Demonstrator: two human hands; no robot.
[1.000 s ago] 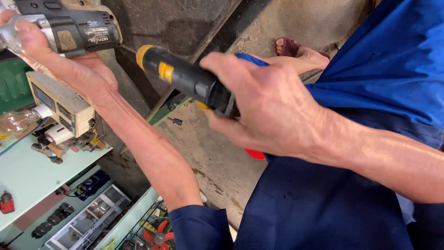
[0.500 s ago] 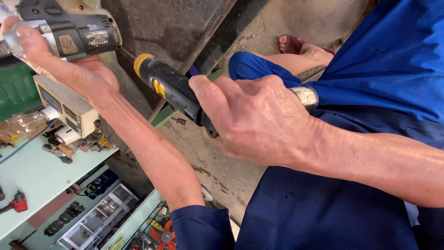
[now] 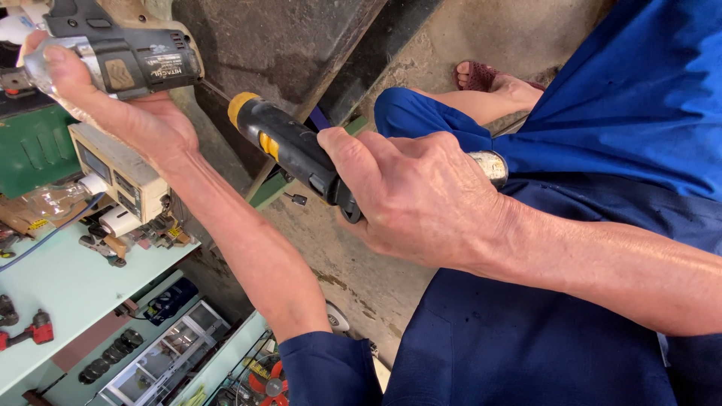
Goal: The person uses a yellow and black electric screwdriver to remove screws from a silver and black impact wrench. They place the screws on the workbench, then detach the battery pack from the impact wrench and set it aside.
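From the head camera we see our right hand (image 3: 421, 199) wrapped shut around a black screwdriver handle (image 3: 297, 154) with yellow bands; the handle juts up-left past thumb and fingers, its yellow butt end free. Our left hand (image 3: 113, 105) is closed on a grey power drill (image 3: 124, 49) at top left, thumb lying along its body. A beige power strip (image 3: 120, 177) sits just below that wrist, above a pale green shelf (image 3: 60, 289).
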